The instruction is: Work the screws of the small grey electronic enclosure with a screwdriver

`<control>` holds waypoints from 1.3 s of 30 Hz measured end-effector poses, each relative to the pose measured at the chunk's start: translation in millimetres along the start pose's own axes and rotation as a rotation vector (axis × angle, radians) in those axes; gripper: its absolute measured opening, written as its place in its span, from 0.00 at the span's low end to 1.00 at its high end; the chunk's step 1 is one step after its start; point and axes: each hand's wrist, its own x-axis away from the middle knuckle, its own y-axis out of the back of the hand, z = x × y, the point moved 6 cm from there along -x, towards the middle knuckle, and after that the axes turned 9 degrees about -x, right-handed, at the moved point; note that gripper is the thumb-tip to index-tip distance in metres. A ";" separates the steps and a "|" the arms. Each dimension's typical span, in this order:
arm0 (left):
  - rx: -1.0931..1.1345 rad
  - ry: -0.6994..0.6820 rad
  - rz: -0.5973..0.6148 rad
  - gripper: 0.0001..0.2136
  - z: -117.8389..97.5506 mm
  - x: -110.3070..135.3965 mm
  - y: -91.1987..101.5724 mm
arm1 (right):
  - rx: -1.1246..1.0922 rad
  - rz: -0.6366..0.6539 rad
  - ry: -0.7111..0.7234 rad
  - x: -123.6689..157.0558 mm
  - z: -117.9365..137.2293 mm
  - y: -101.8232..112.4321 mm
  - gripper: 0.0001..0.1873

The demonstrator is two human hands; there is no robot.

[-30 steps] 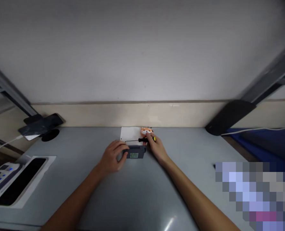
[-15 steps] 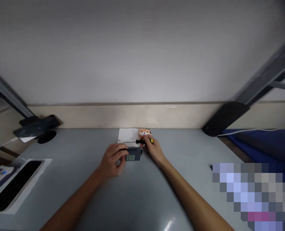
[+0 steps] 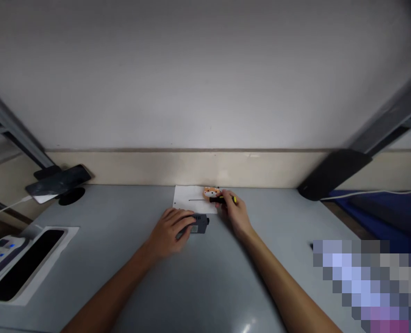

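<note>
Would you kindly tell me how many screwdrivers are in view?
1: the black-and-yellow screwdriver in the right hand, its shaft pointing left over the white sheet. Another hidden beneath the left hand would not show.

Past my fingers [image 3: 186, 221] rises a flat pale-grey wall [image 3: 205, 83] above a cream band [image 3: 150, 167]; beneath, a smooth grey tabletop [image 3: 177, 296].

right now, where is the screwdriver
In the head view, the screwdriver is near the middle, in the right hand, its shaft pointing left over the white sheet, next to the orange animal-faced object and beyond the dark grey box.
</note>
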 end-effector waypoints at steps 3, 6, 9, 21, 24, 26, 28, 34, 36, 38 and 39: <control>0.007 -0.001 -0.015 0.12 -0.1 -0.1 0.9 | -0.151 -0.079 -0.016 -6.5 3.4 15.9 0.26; 0.008 0.005 -0.025 0.12 -0.2 -0.6 1.5 | -0.270 -0.139 -0.013 -9.4 10.5 29.3 0.23; 0.013 0.010 -0.024 0.12 -0.2 -0.7 1.5 | -0.346 -0.144 0.013 -9.8 17.5 36.6 0.18; -0.019 0.007 -0.047 0.12 -2.1 -1.1 2.5 | -0.369 -0.052 0.077 -6.6 22.5 32.8 0.16; -0.043 -0.013 -0.041 0.13 -3.6 -1.3 1.2 | -0.359 -0.049 0.081 -6.2 23.0 33.5 0.17; -0.056 -0.023 -0.052 0.12 -4.2 -1.3 0.7 | -0.350 -0.046 0.084 -5.8 24.5 33.2 0.17; -0.063 -0.020 -0.067 0.11 -4.3 -1.6 0.7 | -0.340 -0.036 0.085 -4.9 26.7 31.8 0.17; -0.051 0.003 -0.060 0.09 -3.9 -2.9 0.2 | -0.262 0.015 0.118 -0.3 34.1 25.5 0.18; -0.051 0.005 -0.058 0.09 -3.4 -2.6 0.0 | -0.260 0.019 0.122 0.7 34.6 24.7 0.18; -0.051 0.005 -0.061 0.09 -2.9 -2.2 0.0 | -0.259 0.020 0.120 1.0 34.3 24.7 0.18; -0.051 0.005 -0.060 0.09 -2.9 -2.1 0.0 | -0.256 0.019 0.120 0.9 34.0 25.1 0.18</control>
